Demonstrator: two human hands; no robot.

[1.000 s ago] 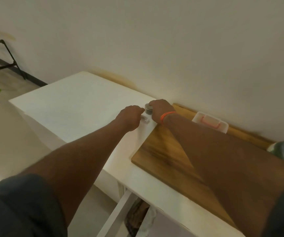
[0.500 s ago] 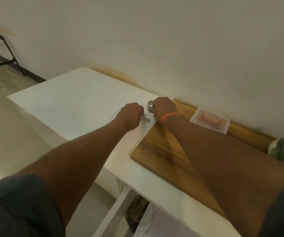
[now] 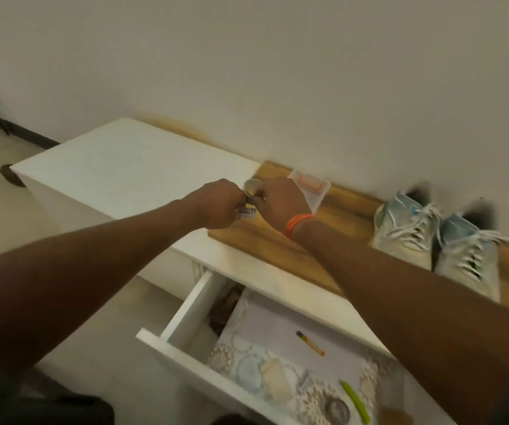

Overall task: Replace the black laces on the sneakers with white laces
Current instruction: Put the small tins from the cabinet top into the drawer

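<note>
Both grips curled tight, left hand (image 3: 221, 204) pinching a small white tag (image 3: 248, 213), right hand (image 3: 280, 200) on a tape-like roll (image 3: 250, 188), sneakers (image 3: 437, 240) white-laced on the wooden board (image 3: 265, 237) — better steadying the roll, pulling slowly

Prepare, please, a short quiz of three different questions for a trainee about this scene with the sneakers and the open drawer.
1. True or false: the sneakers carry black laces.
2. What lies in the open drawer? A. a yellow marker B. a hammer C. a cup
3. Fill in: the right hand wears an orange ____ at the wrist.

Key: 1. false, the laces look white. 2. A. 3. wristband. Both hands meet at a small roll, perhaps tape; the left hand is curled around something small.
</note>
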